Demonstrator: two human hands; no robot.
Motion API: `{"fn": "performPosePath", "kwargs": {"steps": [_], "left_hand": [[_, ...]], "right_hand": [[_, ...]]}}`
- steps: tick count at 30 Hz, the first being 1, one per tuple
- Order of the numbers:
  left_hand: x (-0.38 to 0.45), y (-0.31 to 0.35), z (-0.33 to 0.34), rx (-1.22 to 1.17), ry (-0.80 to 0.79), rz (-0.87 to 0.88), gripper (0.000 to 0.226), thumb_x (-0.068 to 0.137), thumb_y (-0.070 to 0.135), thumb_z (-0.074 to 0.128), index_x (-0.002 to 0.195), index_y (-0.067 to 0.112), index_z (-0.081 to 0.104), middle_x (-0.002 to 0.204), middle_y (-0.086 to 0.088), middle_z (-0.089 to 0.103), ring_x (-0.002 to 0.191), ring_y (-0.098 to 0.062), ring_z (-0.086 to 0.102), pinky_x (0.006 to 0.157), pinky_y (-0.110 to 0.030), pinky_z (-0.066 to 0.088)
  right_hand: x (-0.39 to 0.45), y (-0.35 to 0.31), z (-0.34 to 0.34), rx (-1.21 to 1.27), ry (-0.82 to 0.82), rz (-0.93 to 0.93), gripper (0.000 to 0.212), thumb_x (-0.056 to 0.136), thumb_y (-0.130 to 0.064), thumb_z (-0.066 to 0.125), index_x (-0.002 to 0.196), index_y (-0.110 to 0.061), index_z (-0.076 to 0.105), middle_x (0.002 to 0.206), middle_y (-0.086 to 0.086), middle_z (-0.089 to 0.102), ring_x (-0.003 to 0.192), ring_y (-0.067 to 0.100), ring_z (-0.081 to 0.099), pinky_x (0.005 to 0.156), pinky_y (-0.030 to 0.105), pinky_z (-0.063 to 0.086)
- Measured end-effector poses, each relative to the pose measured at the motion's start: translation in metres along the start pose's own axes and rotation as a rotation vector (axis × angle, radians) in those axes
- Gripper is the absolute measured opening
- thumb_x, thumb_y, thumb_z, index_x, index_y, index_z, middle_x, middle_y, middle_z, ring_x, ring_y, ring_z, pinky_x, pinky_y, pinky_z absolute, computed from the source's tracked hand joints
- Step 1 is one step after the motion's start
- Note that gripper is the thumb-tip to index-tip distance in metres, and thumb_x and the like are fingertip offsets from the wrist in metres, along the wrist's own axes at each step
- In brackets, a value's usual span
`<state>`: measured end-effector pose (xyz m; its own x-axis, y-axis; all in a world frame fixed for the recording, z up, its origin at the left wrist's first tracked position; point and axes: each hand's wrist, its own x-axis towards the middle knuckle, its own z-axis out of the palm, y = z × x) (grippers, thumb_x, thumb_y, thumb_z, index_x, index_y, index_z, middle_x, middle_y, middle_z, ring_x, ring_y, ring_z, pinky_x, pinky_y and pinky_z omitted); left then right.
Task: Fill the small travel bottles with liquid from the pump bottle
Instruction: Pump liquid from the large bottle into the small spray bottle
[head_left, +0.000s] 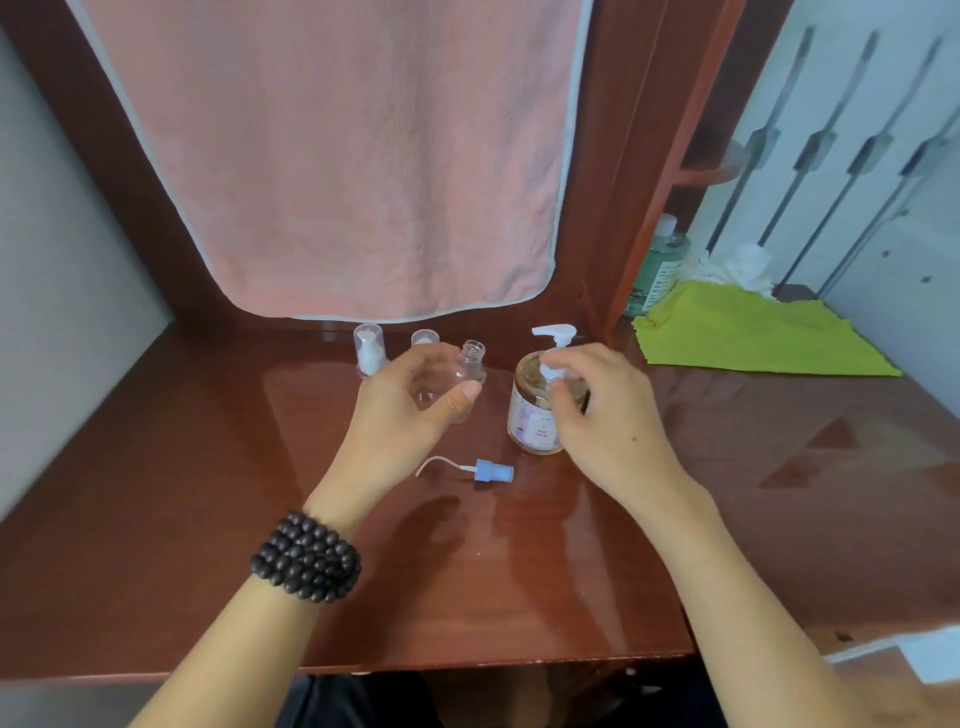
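On the reddish-brown desk (208, 519), the left hand (410, 405) grips a clear uncapped travel bottle (467, 374), thumb curled across its front, holding it tilted just left of the pump bottle (535, 410). The right hand (597, 405) curls its fingers around the pump bottle's white neck, below the nozzle. A blue spray cap (491, 472) with its tube lies on the desk nearer the person. Two capped small bottles (370, 351) stand behind, under a pink towel (337, 156).
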<state>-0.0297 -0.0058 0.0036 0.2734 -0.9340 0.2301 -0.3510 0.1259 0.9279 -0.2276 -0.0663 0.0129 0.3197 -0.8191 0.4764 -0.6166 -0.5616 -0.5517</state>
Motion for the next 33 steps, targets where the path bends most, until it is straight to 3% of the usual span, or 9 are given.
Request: {"fn": "performPosePath", "kwargs": {"steps": [2,4,7,11,22,33], "left_hand": [[0.008,0.004,0.012,0.095,-0.017,0.023,0.022,0.092,0.020,0.073,0.113,0.023,0.067,0.091,0.011,0.074,0.078,0.003,0.069,0.072,-0.017,0.051],[0.019,0.005,0.023,0.249,-0.005,0.067,0.024,0.091,0.026,0.072,0.114,0.021,0.067,0.094,0.011,0.072,0.087,0.000,0.067,0.076,-0.017,0.051],[0.033,0.003,0.039,0.461,0.022,0.142,0.028,0.090,0.028,0.072,0.113,0.012,0.066,0.096,0.000,0.071,0.091,-0.017,0.065,0.083,-0.032,0.052],[0.043,0.000,0.053,0.586,0.037,0.217,0.027,0.090,0.028,0.072,0.103,0.007,0.063,0.087,-0.008,0.067,0.084,-0.028,0.062,0.076,-0.044,0.049],[0.055,0.005,0.062,0.502,0.037,0.334,0.025,0.087,0.003,0.069,0.111,0.006,0.062,0.102,-0.010,0.065,0.095,-0.028,0.063,0.083,-0.048,0.052],[0.053,-0.009,0.073,0.487,0.037,0.379,0.033,0.087,-0.001,0.065,0.119,0.005,0.062,0.102,-0.011,0.068,0.092,-0.031,0.064,0.079,-0.049,0.053]], "right_hand": [[0.014,0.004,-0.015,-0.070,0.016,-0.035,0.032,0.089,-0.012,0.053,0.117,-0.018,0.068,0.116,-0.004,0.063,0.107,0.023,0.057,0.094,0.047,0.045],[0.024,0.011,-0.022,-0.159,-0.032,-0.065,0.035,0.092,-0.013,0.056,0.125,-0.017,0.064,0.128,-0.004,0.059,0.117,0.022,0.051,0.095,0.040,0.037],[0.027,0.022,-0.021,-0.263,-0.078,-0.113,0.034,0.093,-0.014,0.059,0.126,-0.018,0.064,0.131,-0.008,0.057,0.121,0.017,0.044,0.086,0.034,0.025],[0.025,0.031,-0.016,-0.300,-0.056,-0.160,0.036,0.090,-0.012,0.061,0.125,-0.018,0.065,0.131,-0.011,0.056,0.118,0.013,0.044,0.082,0.034,0.022],[0.028,0.039,-0.010,-0.337,-0.010,-0.253,0.039,0.085,-0.009,0.058,0.122,-0.015,0.068,0.126,-0.006,0.061,0.115,0.015,0.055,0.085,0.040,0.031],[0.024,0.048,-0.005,-0.293,-0.018,-0.241,0.048,0.075,-0.009,0.053,0.117,-0.019,0.074,0.128,-0.008,0.066,0.103,0.008,0.063,0.083,0.038,0.028]]}}
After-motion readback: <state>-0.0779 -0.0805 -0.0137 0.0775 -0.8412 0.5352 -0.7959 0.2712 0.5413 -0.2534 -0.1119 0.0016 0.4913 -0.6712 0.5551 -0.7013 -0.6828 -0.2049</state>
